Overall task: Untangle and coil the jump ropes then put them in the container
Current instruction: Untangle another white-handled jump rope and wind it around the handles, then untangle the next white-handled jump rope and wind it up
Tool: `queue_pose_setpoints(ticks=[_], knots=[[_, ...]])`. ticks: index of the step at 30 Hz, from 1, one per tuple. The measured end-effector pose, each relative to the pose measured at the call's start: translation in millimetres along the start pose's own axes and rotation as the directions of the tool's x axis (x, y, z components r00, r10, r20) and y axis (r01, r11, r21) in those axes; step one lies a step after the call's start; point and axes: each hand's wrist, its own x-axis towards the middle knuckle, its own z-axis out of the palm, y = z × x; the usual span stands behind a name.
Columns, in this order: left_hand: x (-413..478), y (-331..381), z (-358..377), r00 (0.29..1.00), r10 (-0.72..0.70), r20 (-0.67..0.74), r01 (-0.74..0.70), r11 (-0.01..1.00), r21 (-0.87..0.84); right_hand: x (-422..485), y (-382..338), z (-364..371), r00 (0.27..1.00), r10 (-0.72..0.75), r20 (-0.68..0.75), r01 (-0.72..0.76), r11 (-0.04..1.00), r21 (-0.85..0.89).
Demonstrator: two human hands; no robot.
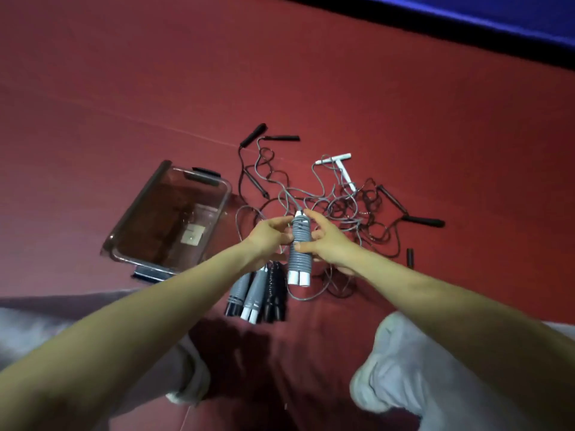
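Observation:
Both hands hold a grey jump rope bundle (299,248), its cord wound round two white-ended handles held upright above the floor. My left hand (270,236) pinches the cord at the bundle's upper left. On the right side, my right hand (326,241) grips the bundle with thumb and fingers. A loose grey cord trails from the bundle's top into a tangle of grey and black ropes (342,206) on the red floor. Three coiled bundles (258,293) lie side by side below my hands. The clear container (124,241) sits at the left, holding no ropes.
Black handles (424,221) and white handles (334,158) stick out around the tangle. A small black piece (410,257) lies alone at the right. My knees in light trousers (420,368) frame the bottom. A dark blue edge (466,17) borders the red floor far behind.

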Motion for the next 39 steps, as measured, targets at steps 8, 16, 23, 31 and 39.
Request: queue_pose_setpoints(ticks=[8, 16, 23, 31, 39], knots=[[30.7, -100.9, -24.1, 0.988, -0.130, -0.082, 0.141, 0.978, 0.155, 36.1, 96.7, 54.6, 0.989, 0.118, -0.089, -0.126, 0.988, -0.093], [54.3, -177.1, -43.5, 0.980, 0.027, -0.196, 0.145, 0.579, 0.803, 65.5, 152.8, 72.6, 0.957, 0.201, -0.210, -0.242, 0.950, -0.196], [56.6, -198.1, -35.6, 0.993, -0.043, -0.109, 0.117, 0.410, 0.905, 86.3, 175.7, 88.2, 0.926, 0.272, -0.264, -0.309, 0.945, -0.109], [42.2, -210.3, -43.7, 0.993, -0.036, -0.110, 0.115, 0.410, 0.905, 74.3, 189.8, 107.7, 0.925, 0.266, -0.271, -0.322, 0.928, -0.189], [45.4, -207.6, -44.2, 0.991, -0.027, -0.131, 0.130, 0.430, 0.894, 68.6, 187.5, 105.6, 0.942, 0.234, -0.241, -0.304, 0.899, -0.314]])
